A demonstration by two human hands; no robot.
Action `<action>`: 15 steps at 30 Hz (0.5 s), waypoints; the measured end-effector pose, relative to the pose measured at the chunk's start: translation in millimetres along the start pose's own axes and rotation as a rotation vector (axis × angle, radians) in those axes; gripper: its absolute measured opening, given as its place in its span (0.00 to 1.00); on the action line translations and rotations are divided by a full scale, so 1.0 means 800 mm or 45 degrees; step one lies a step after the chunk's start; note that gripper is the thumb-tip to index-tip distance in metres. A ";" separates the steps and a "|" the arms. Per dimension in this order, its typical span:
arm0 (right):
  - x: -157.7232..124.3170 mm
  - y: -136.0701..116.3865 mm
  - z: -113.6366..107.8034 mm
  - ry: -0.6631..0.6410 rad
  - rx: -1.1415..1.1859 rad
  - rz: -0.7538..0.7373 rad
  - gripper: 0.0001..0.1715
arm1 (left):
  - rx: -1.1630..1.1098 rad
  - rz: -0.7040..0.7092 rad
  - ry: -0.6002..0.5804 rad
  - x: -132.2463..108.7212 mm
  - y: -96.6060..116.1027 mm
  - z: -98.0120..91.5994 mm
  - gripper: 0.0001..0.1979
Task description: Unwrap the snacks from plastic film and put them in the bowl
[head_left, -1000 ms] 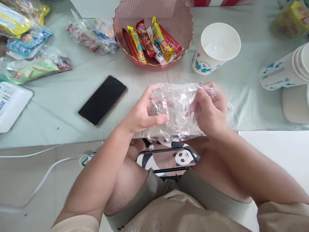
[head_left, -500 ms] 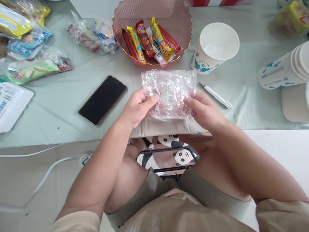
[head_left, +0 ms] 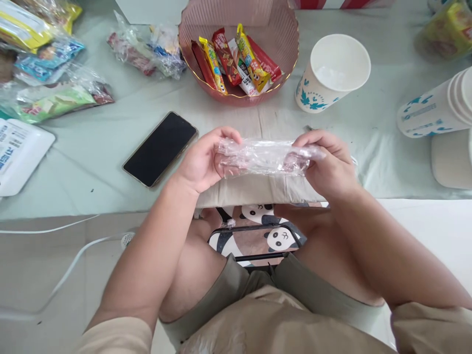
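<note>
In front of you, a table (head_left: 88, 164) under a pale green cloth (head_left: 391, 152), lightly creased, its front edge crossing your view. Below it, pale floor (head_left: 61, 275) with faint seams, greyer to your left, whiter to your right. Light soft, shadows faint.

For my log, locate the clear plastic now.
Head view, centre: the clear plastic is held between left hand and right hand, in front of the pink bowl.

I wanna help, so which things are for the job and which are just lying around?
For the job:
- clear plastic, between the left hand and right hand

Seemingly just lying around, untouched:
- black phone
- pink bowl
- white paper cup
- stacked cups
- snack bags
</note>
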State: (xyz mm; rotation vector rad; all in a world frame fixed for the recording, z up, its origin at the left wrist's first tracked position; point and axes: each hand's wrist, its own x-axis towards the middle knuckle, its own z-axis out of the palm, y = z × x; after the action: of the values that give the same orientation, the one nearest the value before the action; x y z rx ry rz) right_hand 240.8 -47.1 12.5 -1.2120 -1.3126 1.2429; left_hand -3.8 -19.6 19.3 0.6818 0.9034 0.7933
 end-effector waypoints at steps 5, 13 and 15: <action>-0.003 -0.003 -0.007 -0.135 -0.341 -0.160 0.24 | 0.134 0.063 0.143 0.007 -0.008 -0.002 0.08; 0.000 -0.005 -0.003 -0.091 -0.116 0.002 0.22 | 0.478 0.373 -0.124 0.004 -0.021 0.000 0.15; -0.002 -0.012 0.005 -0.367 -0.041 0.305 0.30 | 0.516 0.426 -0.150 0.005 -0.024 0.001 0.16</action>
State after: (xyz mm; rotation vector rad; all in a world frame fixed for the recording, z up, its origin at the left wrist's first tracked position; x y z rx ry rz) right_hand 236.4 -48.7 21.7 -1.2759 -1.4268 1.6215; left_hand 3.9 -26.9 2.9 1.2472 0.8608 0.8613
